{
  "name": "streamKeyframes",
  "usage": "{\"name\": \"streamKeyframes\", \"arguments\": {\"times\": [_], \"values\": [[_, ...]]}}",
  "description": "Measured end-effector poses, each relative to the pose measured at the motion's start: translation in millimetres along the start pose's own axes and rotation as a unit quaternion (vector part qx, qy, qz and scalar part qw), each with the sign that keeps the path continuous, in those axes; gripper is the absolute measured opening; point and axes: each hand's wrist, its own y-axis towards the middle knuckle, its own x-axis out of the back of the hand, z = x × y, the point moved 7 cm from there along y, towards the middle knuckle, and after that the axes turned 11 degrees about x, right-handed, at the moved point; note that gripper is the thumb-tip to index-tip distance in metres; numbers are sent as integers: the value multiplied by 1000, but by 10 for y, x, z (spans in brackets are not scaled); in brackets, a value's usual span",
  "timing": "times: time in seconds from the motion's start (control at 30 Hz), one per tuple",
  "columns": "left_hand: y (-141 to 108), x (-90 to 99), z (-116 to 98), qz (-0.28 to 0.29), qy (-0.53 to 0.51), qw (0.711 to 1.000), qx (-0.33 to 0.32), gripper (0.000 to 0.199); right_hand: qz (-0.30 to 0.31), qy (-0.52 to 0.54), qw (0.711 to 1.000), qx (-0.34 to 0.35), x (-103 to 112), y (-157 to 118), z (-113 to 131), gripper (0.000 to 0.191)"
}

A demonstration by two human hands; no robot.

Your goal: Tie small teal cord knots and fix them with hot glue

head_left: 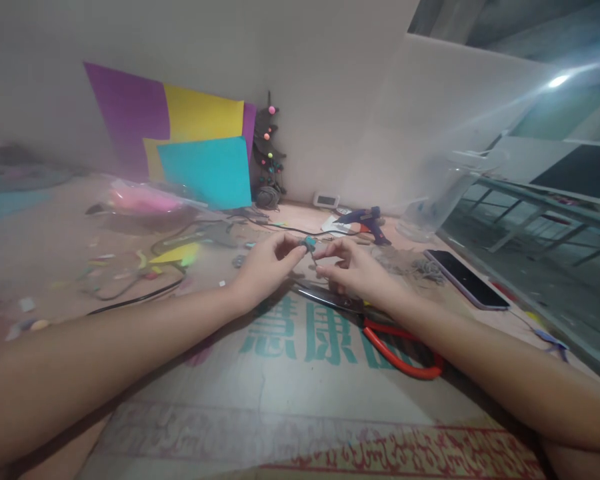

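Between the thumb and fingers of my left hand (267, 268) is a small teal piece (310, 242) with something dark grey about it. My right hand (355, 268) faces it from the right, its thumb and index finger at a thin grey strand (314, 259) that hangs from the piece. Whether the strand is yarn or cord is too small to tell. Under my right hand lie scissors with red handles (403, 363), their blades pointing left. A grey tangle of yarn (427, 269) rests right of my right hand.
A phone (465, 279) lies at the right edge. Behind my hands are a dark blue glue gun (370, 220), a small white device (326, 199) and a grey felt tree with coloured balls (269, 143). Coloured sheets (205, 173) lean on the wall; scraps litter the left.
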Motion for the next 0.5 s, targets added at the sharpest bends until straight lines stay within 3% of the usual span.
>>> {"name": "streamKeyframes", "arguments": {"times": [0.07,0.17,0.33,0.5], "values": [[0,6,-5,-5,-6,1000,-4,15,14,129,991,-44,-93,-1,-77,34],[4,0,-3,-2,-12,1000,-5,14,21,181,982,-49,-142,6,-127,36],[8,-2,14,-1,-5,1000,5,15,-24,40,997,61,-17,7,20,30],[1,-11,4,8,-8,1000,8,16,-52,-107,986,115,57,-24,180,2]]}}
